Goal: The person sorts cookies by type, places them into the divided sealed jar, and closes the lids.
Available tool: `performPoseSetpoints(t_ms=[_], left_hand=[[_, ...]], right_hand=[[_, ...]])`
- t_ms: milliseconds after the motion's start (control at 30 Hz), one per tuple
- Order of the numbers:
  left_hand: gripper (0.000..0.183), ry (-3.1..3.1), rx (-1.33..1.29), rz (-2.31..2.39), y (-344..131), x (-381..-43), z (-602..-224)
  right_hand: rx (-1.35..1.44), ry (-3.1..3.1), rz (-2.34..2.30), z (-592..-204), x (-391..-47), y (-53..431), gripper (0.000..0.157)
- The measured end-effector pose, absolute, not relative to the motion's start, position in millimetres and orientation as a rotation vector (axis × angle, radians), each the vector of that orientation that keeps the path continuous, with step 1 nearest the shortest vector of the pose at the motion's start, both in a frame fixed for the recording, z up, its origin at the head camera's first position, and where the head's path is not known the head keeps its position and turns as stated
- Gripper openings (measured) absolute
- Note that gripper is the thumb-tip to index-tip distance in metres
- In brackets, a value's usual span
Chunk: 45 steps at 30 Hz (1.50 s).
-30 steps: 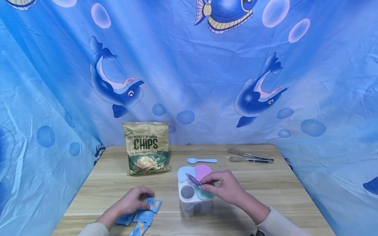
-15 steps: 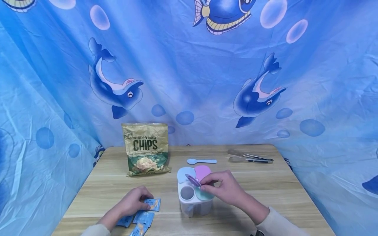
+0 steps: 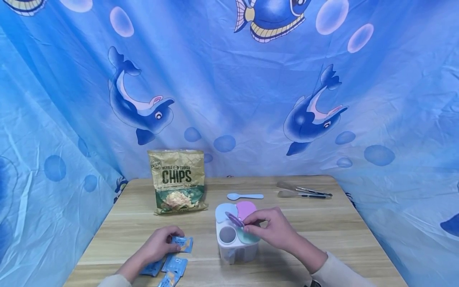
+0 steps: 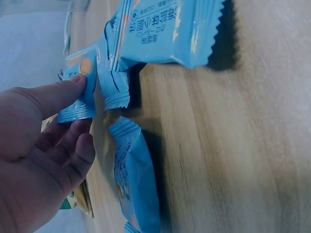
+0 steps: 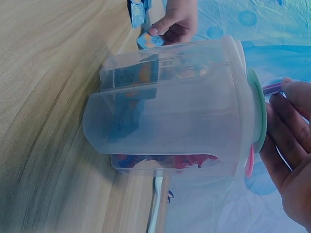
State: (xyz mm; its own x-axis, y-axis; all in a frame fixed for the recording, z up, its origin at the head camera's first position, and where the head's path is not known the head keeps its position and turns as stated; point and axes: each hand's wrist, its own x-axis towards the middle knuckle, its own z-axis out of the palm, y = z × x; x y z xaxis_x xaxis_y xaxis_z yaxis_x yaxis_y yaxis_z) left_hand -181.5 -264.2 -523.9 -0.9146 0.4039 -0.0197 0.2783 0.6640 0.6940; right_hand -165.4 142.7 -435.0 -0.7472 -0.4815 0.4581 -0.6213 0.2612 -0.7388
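My left hand pinches a small blue snack packet between thumb and fingers, just above the table. Several more blue packets lie below it; the left wrist view shows the held packet beside the others. My right hand pinches a purple lid, tilted up above a four-part container. The front-left compartment is uncovered; the blue, pink and green lids cover the others. Through the translucent wall in the right wrist view, blue packets and red-and-blue items show inside.
A chips bag stands at the back left of the wooden table. A light blue spoon lies behind the container, and tongs lie at the back right. A blue printed curtain surrounds the table.
My left hand has drawn the pinched packet slightly up and left, away from the other packets. My right hand keeps the purple lid in the same place.
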Motion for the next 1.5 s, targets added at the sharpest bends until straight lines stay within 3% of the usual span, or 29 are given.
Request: performPoseSetpoints(t_ms=[300, 533, 1033, 1500], left_hand=[[0.042, 2.697, 0.272, 1.258, -265, -178, -512], [0.038, 2.771, 0.232, 1.370, -258, -176, -488], [0.033, 2.703, 0.340, 1.587, -206, -146, -424], [0.021, 2.660, 0.576, 1.763, -164, -138, -414]], right_hand=[[1.043, -2.383, 1.496, -435, -165, 143, 0.007], [1.048, -2.378, 1.497, -434, -165, 142, 0.007], [1.045, -2.388, 1.497, -436, -165, 141, 0.007], [1.027, -2.391, 1.506, -434, -164, 142, 0.007]])
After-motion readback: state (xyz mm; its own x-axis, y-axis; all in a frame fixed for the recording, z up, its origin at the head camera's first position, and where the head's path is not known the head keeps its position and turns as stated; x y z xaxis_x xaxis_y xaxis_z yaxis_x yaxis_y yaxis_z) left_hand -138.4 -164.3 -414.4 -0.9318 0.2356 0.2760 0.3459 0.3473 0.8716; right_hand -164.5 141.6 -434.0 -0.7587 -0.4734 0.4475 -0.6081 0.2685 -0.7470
